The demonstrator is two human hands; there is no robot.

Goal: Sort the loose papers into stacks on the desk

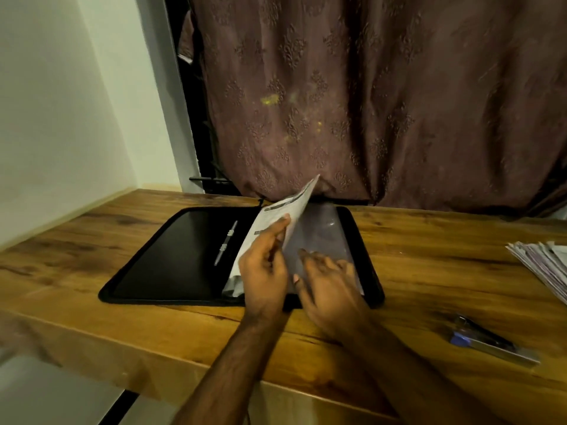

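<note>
So the counter (pixel 429 240) has the black folder (pixel 171 256) lying open flat in the middle, and that's your landmark for everything. Stack of sorted papers (pixel 543 265) sits well off to the folder's right at the counter's edge, stapler (pixel 491 338) nearer you on that same side.

The bit that matters: the sheet (pixel 285 219) you want is on the folder's right half, lifted along its right edge and tilted up toward the spine, long axis running away from you. Your left hand (pixel 264 274) is the closer one and already has it, fingers (pixel 280 225) pinching the raised edge. Your right hand (pixel 331 286) is just beside it, fingers loose and spread over the clear plastic sleeve (pixel 325 234) underneath, not gripping anything as far as I can tell (it's blurry).

Looks like you'd peel it out leftward, then carry it across to the stack.

The sheet has dark printed bands, but nothing readable.
</note>
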